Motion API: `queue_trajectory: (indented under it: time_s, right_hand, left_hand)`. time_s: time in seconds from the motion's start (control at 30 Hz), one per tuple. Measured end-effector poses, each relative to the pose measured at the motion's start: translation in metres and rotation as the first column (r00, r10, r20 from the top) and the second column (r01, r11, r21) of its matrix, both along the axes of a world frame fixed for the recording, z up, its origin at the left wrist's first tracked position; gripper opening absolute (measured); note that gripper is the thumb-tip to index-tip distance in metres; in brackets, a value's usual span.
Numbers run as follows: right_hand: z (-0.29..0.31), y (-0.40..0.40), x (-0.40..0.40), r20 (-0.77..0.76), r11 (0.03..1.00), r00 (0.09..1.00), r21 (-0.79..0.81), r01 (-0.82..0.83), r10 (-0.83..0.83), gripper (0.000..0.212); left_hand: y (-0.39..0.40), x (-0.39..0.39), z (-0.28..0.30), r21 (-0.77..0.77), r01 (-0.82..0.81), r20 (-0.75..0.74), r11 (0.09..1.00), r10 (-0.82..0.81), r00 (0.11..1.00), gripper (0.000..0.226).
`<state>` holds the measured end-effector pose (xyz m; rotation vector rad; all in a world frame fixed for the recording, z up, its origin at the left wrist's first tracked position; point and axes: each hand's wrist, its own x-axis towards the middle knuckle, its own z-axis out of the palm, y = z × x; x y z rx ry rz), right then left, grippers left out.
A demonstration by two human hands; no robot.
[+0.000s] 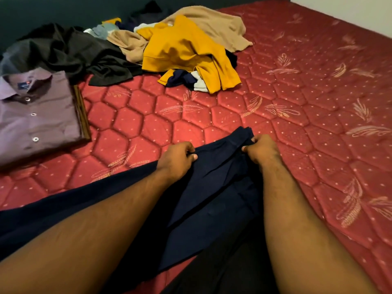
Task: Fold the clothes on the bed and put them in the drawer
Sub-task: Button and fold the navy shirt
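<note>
The dark blue cloth point(212, 187) lies at the near edge of the bed point(297, 102). Our left hand point(176, 158) and right hand point(261, 149) both pinch its far edge. We think it is soft, light and floppy, so holding the corners works best.

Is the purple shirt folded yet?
Folded: the purple shirt lies as a flat buttoned rectangle, collar on top, on the mattress.

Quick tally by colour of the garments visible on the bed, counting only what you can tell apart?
Navy, gripped by left hand and right hand: 1 navy garment
Purple, folded: 1 purple shirt
Mustard: 1 mustard top
Tan: 1 tan garment
Black: 1 black garment
Total: 5. Grey, white and dark scraps in the pile cannot be separated.
</note>
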<state>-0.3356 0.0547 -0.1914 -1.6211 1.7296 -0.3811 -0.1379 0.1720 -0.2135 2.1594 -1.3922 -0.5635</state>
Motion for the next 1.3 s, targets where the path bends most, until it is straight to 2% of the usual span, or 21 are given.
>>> queue_trajectory:
  time_s: [0.1, 0.2, 0.3, 0.47, 0.57, 0.67, 0.73, 0.8, 0.83, 0.9, 1.0, 1.07, 1.17, 1.23, 1.3]
  right_hand:
    - [0.003, -0.002, -0.004, -0.057, 0.996, 0.996, -0.050, 0.067, -0.070, 0.011]
    - [0.002, -0.001, -0.005, -0.070, 0.996, 0.994, -0.036, 0.087, -0.089, 0.021]
    - [0.002, -0.001, -0.002, -0.077, 0.994, 0.992, -0.046, 0.094, -0.098, 0.030]
    - [0.003, 0.004, 0.004, -0.107, 0.994, 0.990, -0.078, 0.078, -0.086, 0.048]
    - [0.009, 0.013, 0.008, -0.227, 0.986, 0.970, -0.158, 0.047, -0.083, 0.061]
    - [0.018, 0.029, 0.024, -0.428, 0.943, 0.904, -0.292, -0.160, 0.020, 0.058]
    - [0.019, 0.043, 0.045, -0.433, 0.848, 0.869, -0.342, -0.405, 0.241, 0.046]
    - [0.010, 0.057, 0.063, -0.408, 0.726, 0.762, -0.280, -0.628, 0.502, 0.037]
    - [0.005, 0.062, 0.068, -0.426, 0.678, 0.693, -0.215, -0.703, 0.582, 0.035]
    - [-0.003, 0.063, 0.071, -0.475, 0.654, 0.622, -0.120, -0.747, 0.623, 0.035]
    - [-0.007, 0.062, 0.071, -0.543, 0.662, 0.619, -0.147, -0.735, 0.568, 0.036]
    - [-0.009, 0.065, 0.077, -0.599, 0.644, 0.595, -0.167, -0.747, 0.535, 0.035]
    - [-0.008, 0.067, 0.084, -0.603, 0.651, 0.590, -0.148, -0.744, 0.537, 0.034]
    - [-0.007, 0.064, 0.086, -0.574, 0.667, 0.620, -0.163, -0.727, 0.535, 0.029]
    - [-0.007, 0.063, 0.088, -0.561, 0.673, 0.651, -0.209, -0.709, 0.512, 0.022]
  left_hand:
    - [-0.005, -0.008, 0.001, -0.112, -0.086, -0.079, 0.990, 0.078, 0.994, 0.004]
    - [-0.010, -0.012, -0.005, -0.080, -0.069, -0.054, 0.994, 0.065, 0.996, 0.004]
    - [-0.012, -0.013, -0.011, -0.076, -0.033, 0.028, 0.997, 0.036, 0.999, 0.007]
    - [-0.001, -0.021, -0.013, -0.173, -0.025, 0.213, 0.985, 0.062, 0.975, 0.025]
    - [0.020, -0.031, -0.010, -0.204, -0.025, 0.365, 0.979, 0.099, 0.926, 0.029]
    - [0.050, -0.031, -0.011, -0.136, -0.002, 0.431, 0.991, 0.061, 0.900, 0.026]
    - [0.075, -0.019, -0.011, -0.033, -0.079, 0.427, 0.996, 0.085, 0.900, 0.030]
    - [0.103, 0.002, -0.009, 0.038, -0.148, 0.452, 0.988, 0.115, 0.885, 0.034]
    - [0.118, 0.015, -0.008, 0.057, -0.169, 0.475, 0.984, 0.122, 0.872, 0.036]
    - [0.144, 0.044, -0.001, 0.089, -0.217, 0.525, 0.972, 0.140, 0.839, 0.037]
    - [0.181, 0.090, 0.015, 0.252, -0.322, 0.564, 0.913, 0.132, 0.815, 0.041]
    - [0.199, 0.125, 0.027, 0.398, -0.323, 0.500, 0.859, 0.092, 0.861, 0.044]
    - [0.217, 0.166, 0.042, 0.514, -0.101, 0.148, 0.852, 0.028, 0.989, 0.038]
    - [0.226, 0.182, 0.054, 0.489, 0.029, 0.019, 0.872, -0.044, 0.999, 0.037]
    - [0.233, 0.194, 0.067, 0.297, 0.060, -0.052, 0.953, -0.046, 0.998, 0.035]
